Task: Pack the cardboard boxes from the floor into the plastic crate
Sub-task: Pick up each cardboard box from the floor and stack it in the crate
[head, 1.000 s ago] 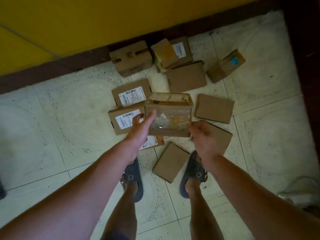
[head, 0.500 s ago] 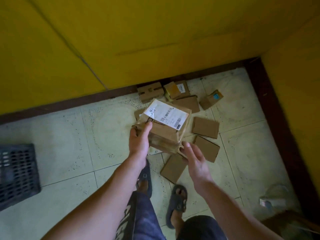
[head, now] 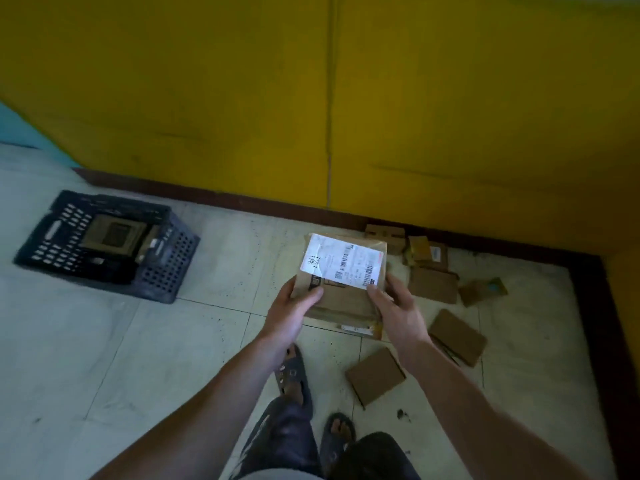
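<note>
I hold a cardboard box [head: 341,292] with a white shipping label in front of me, above the floor. My left hand [head: 294,315] grips its left edge, thumb on top. My right hand [head: 394,310] grips its right edge, thumb on the label's corner. A dark plastic crate [head: 166,271] stands on the floor at the left, with a cardboard box [head: 112,233] lying inside it. Several more cardboard boxes [head: 433,284] lie on the floor at the right, near the wall corner.
A yellow wall [head: 311,98] with a dark skirting runs along the back and the right side. My feet in sandals [head: 294,375] stand on the pale tiles below the held box. One flat box [head: 375,375] lies just right of my feet.
The view has swung left, bringing the whole crate into sight. My right hand, loose under the box half a second ago, now grips its right edge, and the box sits level.
</note>
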Motion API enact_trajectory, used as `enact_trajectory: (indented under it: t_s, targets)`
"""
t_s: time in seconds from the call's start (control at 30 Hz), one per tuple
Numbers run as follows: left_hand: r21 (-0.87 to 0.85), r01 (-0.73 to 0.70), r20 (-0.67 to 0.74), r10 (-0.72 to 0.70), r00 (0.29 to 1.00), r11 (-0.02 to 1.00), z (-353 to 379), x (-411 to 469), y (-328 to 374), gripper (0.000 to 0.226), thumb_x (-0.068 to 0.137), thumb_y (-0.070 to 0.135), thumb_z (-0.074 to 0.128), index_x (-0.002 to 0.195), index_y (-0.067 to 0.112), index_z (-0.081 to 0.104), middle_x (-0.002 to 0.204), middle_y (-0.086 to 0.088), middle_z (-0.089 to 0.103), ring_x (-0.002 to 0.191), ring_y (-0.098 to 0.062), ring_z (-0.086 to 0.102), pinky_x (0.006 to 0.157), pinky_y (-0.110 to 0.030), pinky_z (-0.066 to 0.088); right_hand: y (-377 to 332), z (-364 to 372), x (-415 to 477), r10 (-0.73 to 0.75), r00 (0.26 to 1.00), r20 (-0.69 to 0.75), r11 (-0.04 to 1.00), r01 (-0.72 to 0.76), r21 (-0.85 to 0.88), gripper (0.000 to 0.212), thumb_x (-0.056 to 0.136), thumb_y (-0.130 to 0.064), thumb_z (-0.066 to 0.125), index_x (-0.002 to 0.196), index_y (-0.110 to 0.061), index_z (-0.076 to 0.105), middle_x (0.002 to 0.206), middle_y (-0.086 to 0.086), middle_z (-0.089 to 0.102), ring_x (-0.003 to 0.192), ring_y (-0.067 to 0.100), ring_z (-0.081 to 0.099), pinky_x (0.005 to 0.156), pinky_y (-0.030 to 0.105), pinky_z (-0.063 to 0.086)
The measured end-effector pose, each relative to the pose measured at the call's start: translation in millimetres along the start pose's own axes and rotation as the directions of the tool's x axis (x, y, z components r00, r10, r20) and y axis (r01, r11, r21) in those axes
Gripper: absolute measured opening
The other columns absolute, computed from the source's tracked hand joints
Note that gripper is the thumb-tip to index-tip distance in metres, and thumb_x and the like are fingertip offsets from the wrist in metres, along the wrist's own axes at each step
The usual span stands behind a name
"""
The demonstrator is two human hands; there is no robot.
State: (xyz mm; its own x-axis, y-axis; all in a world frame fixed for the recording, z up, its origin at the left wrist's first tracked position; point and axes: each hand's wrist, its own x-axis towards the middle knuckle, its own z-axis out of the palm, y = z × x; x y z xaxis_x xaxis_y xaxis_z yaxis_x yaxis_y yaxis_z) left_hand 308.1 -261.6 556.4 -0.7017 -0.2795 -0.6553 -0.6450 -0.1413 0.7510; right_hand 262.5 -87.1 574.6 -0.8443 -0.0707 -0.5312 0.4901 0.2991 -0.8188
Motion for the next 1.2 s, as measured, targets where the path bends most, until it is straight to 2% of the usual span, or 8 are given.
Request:
enact_trajectory:
  t_s: [0.1,0.17,0.37,0.6,0.77,0.9,1.03,1.2]
  targets:
    - [-0.002,-0.005,-0.035,0.005,0.999,1.000,-43.0,-37.6,-0.2,0.044,0.086,0.046,0.065,0.127,0.037,0.052,0.121,0.010,0.061,0.114,-0.015,0.055,0.104,-0.041,0.041,-12.0,34.4,-26.1,-0.017,0.998,0.064,1.000,0.019,-0.019,0.038,0.094,-0.037,0.057,0.132,-0.035,0.052,0.122,-0.009,0.062,0.098,0.009,0.061,0.067,0.019,0.047]
    - [-0.055,-0.023,-0.054,0.020,0.998,0.998,-74.5,-56.4,-1.2,0.037,0.089,0.040,0.064,0.125,0.037,0.054,0.115,0.012,0.062,0.107,-0.010,0.057,0.097,-0.034,0.042,-23.0,61.2,-42.5,-0.028,0.996,0.082,0.996,0.035,-0.076,0.038,0.094,-0.039,0.056,0.132,-0.035,0.051,0.119,-0.006,0.060,0.098,0.014,0.057,0.067,0.024,0.045]
    - [-0.188,-0.089,-0.177,0.055,0.983,0.978,-184.3,-89.5,-12.3,0.016,0.088,0.033,0.066,0.099,0.044,0.062,0.110,0.015,0.066,0.109,-0.009,0.058,0.098,-0.034,0.041,-57.2,165.2,-73.1,-0.125,0.962,0.242,0.976,0.163,-0.146,0.028,0.094,-0.044,0.054,0.122,-0.048,0.049,0.118,-0.010,0.060,0.094,0.008,0.057,0.069,0.021,0.047]
    - [-0.298,-0.085,-0.315,-0.014,0.949,0.951,-348.0,-112.0,-37.9,0.036,0.085,0.032,0.069,0.121,0.034,0.061,0.117,0.006,0.067,0.112,-0.015,0.059,0.095,-0.032,0.042,-74.9,330.0,-115.4,-0.140,0.920,0.365,0.979,0.183,-0.086,0.017,0.094,-0.031,0.060,0.102,-0.046,0.056,0.101,-0.023,0.063,0.089,-0.004,0.059,0.078,0.023,0.051]
    - [-0.302,-0.095,-0.350,-0.017,0.937,0.948,-450.7,-111.1,-46.9,0.027,0.087,0.029,0.067,0.113,0.036,0.062,0.111,0.009,0.068,0.107,-0.013,0.060,0.094,-0.031,0.042,-86.4,433.4,-136.2,-0.111,0.915,0.388,0.977,0.172,-0.125,0.015,0.093,-0.037,0.059,0.094,-0.052,0.057,0.105,-0.016,0.063,0.100,0.011,0.060,0.087,0.037,0.054]
    - [-0.291,-0.101,-0.340,-0.004,0.940,0.951,-506.6,-90.1,-41.8,0.016,0.090,0.028,0.065,0.101,0.039,0.062,0.106,0.012,0.067,0.101,-0.007,0.060,0.092,-0.029,0.042,-104.5,489.8,-128.7,-0.119,0.915,0.387,0.953,0.213,-0.213,0.016,0.094,-0.045,0.053,0.109,-0.050,0.053,0.112,-0.015,0.060,0.106,0.013,0.056,0.078,0.030,0.052]
    - [-0.281,-0.082,-0.337,-0.018,0.942,0.956,-555.5,-51.2,-28.1,0.029,0.090,0.032,0.065,0.118,0.034,0.059,0.113,0.007,0.066,0.107,-0.012,0.059,0.095,-0.031,0.043,-125.1,543.9,-92.9,-0.116,0.905,0.409,0.957,0.212,-0.199,0.026,0.094,-0.041,0.055,0.119,-0.046,0.056,0.116,-0.015,0.063,0.107,0.011,0.057,0.091,0.038,0.054]
    - [-0.242,-0.080,-0.369,-0.015,0.929,0.967,-618.6,17.5,6.0,0.029,0.091,0.030,0.063,0.118,0.036,0.054,0.112,0.008,0.063,0.106,-0.013,0.056,0.092,-0.031,0.040,-159.0,624.0,-31.2,-0.135,0.883,0.449,0.951,0.243,-0.193,0.031,0.095,-0.041,0.053,0.126,-0.044,0.053,0.121,-0.013,0.059,0.111,0.014,0.053,0.083,0.029,0.050]
